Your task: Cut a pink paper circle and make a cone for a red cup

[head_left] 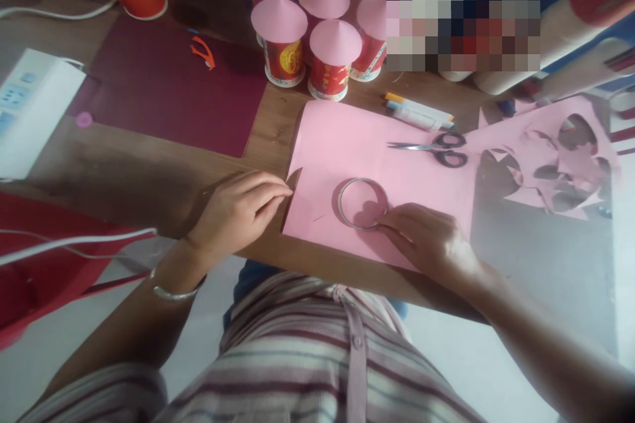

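Head: right hand (434,238) pinching round ring (340,201) on pink paper (342,139).

A brown wooden tabletop (270,124) carries a sheet of pink paper (322,132) near its front edge, with a dark maroon sheet (169,96) lying flat to the left. Behind the pink paper stand red cups (331,82), several topped with pink cones (336,41), and just right of them lie some markers (421,114). A white power strip (42,112) rests at the far left, while cut pink scraps (533,131) spread over a gray surface (526,258) at the right.
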`<state>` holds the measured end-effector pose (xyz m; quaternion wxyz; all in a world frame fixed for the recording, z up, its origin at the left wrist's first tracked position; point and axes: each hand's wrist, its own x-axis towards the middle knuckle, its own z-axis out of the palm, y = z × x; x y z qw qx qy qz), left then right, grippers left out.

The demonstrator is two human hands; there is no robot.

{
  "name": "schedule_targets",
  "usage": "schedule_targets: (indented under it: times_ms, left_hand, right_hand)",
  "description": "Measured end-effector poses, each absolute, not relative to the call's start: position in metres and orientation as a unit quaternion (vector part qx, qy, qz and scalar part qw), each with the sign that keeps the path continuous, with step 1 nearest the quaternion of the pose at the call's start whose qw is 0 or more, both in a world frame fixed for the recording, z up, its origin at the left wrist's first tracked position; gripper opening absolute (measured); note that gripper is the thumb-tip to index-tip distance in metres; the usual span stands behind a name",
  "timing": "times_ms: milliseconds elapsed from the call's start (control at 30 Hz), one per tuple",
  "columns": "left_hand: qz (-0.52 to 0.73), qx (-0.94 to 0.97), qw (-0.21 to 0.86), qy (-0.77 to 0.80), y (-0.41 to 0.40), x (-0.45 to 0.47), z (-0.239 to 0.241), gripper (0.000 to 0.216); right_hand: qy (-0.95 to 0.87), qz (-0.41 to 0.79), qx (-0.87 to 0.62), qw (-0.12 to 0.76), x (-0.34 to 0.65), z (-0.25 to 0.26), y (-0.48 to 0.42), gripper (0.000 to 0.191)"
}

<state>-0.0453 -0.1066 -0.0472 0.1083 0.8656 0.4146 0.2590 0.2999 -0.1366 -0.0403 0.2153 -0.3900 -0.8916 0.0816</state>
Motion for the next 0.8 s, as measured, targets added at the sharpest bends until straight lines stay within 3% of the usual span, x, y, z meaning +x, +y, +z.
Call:
schedule_targets:
  times_ms: [300, 500, 800]
  left_hand:
    - [0.272, 0.894, 0.017, 0.357, -0.119, -0.02, -0.036, 0.02]
    - [0.249, 0.945, 0.022, 0.213, -0.123, 0.034, -0.028, 0.034]
    - [0.199, 0.959, 0.007, 0.203, -0.095, 0.066, -0.029, 0.039]
  right_hand:
    - [-0.887, 0.079, -0.396, 0.226, 0.308, -0.035, -0.136, 0.008]
    - [-0.862, 0.049, -0.439, 0.248, 0.322, -0.025, -0.126, 0.009]
    - [-0.82, -0.013, -0.512, 0.255, 0.36, -0.022, -0.067, 0.019]
